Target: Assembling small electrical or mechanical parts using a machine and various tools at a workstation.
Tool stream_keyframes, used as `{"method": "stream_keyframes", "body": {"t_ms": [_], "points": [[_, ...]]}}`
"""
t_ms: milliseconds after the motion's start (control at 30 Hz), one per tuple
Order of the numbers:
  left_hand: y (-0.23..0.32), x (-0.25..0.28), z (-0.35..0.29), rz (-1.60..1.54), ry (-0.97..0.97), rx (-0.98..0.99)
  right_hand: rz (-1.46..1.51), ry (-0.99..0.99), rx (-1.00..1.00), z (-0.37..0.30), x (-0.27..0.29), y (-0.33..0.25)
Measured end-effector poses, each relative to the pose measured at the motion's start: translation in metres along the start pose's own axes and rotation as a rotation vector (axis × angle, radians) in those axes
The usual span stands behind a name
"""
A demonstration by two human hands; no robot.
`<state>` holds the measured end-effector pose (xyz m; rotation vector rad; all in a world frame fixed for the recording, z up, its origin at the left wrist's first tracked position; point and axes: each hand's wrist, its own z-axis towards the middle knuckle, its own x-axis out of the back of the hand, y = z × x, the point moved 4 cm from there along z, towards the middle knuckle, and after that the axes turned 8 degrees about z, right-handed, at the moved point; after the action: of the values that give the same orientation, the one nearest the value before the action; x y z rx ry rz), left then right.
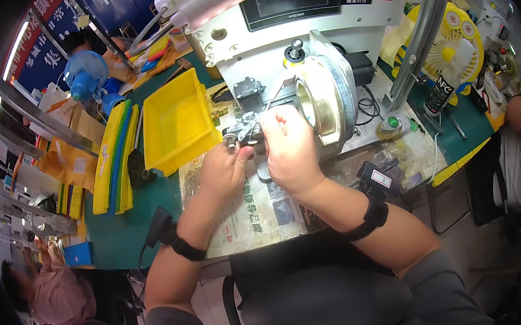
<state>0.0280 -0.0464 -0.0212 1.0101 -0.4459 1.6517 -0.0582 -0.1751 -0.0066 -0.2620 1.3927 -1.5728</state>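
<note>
A white bench machine with a gold-rimmed wheel (325,100) stands in front of me, its wheel brightly lit. Left of the wheel is a small metal fixture (246,130) with round knobs. The fingers of my left hand (222,169) are closed around the near left side of this fixture. My right hand (292,150) is closed too, right beside the fixture and just left of the wheel's rim. Its fingertips are washed out by the light, so whatever they pinch cannot be made out. Each forearm wears a black strap with a small box.
A yellow tray (178,123) sits left of the machine, beside upright yellow and blue bins (116,157). At the right are a yellow fan (450,44), a dark spray can (439,96) and a small green-capped bottle (390,125). A metal post (418,41) rises nearby. Other people sit at both sides.
</note>
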Motion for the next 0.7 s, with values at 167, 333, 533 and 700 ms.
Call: {"method": "stream_keyframes", "body": {"t_ms": [167,333,533,700], "points": [[0.014,0.01,0.005,0.046,-0.297,0.115,0.111,0.002,-0.098,-0.002,0.013,0.005],[0.031,0.013,-0.014,0.182,-0.101,0.122,0.296,-0.102,-0.273,-0.027,0.013,-0.007],[0.034,0.027,-0.01,0.128,-0.18,0.144,0.411,0.037,-0.259,-0.011,-0.006,0.005],[0.037,0.056,-0.013,0.046,-0.049,0.23,0.388,0.123,-0.33,-0.034,0.014,0.009]]}}
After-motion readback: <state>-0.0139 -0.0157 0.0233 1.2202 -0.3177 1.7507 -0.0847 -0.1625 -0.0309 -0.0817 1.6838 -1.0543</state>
